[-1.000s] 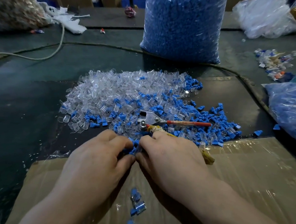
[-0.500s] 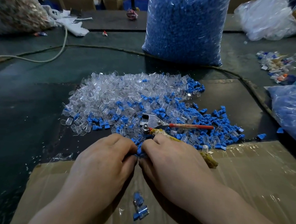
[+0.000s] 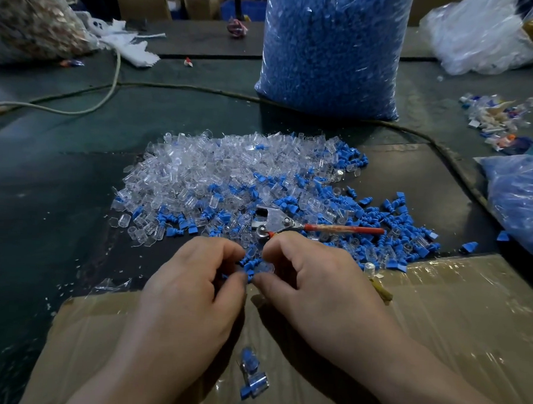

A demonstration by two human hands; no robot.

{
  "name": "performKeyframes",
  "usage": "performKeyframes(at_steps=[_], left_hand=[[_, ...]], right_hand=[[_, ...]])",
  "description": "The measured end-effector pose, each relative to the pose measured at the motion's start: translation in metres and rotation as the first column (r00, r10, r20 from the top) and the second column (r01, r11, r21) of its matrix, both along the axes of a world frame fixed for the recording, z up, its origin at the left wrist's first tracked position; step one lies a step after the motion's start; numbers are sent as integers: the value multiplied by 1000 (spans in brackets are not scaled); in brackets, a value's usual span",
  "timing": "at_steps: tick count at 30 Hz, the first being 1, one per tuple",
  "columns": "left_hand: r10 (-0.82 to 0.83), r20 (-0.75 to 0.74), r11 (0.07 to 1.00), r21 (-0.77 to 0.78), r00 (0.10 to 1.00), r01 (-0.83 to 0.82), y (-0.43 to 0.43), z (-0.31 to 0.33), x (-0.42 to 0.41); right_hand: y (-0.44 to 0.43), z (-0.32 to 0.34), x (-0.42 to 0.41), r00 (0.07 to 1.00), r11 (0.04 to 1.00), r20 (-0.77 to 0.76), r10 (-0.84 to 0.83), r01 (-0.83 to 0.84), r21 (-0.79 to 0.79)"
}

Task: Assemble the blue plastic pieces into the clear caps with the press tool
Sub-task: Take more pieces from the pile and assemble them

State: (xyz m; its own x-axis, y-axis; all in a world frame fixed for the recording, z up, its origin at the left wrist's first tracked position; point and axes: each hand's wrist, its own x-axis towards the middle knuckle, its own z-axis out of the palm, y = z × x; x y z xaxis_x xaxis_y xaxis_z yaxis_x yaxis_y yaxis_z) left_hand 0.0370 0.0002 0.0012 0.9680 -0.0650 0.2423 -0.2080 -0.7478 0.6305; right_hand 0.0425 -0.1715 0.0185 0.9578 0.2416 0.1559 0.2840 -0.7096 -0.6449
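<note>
Left hand [image 3: 192, 290] pinching blue piece [image 3: 249, 268], right hand [image 3: 325, 291] pinching cap [image 3: 267, 267]; few assembled units [image 3: 253, 383] lying nearby, large pile [image 3: 229, 181] awaiting assembly.

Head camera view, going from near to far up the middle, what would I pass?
Assembled pieces on the cardboard → left hand and right hand pinching a blue piece and clear cap together → press tool → pile of clear caps → dark cable → bag of blue pieces.
</note>
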Motion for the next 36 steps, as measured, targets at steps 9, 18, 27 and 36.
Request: performKeyframes(at_steps=[9,18,27,36], left_hand=[[58,-34,964,260,998,-47,-3,8,-4],[-49,-20,926,374,999,53,-4,5,3],[-49,40,934,355,998,32,-1,2,6],[-66,17,918,393,998,54,3,3,2]], right_hand=[[-2,2,2,952,885,-306,12,133,447],[2,5,1,920,887,-384,81,109,449],[-1,-1,6,825,759,-531,193,217,613],[-4,-3,9,824,724,-525,215,226,651]])
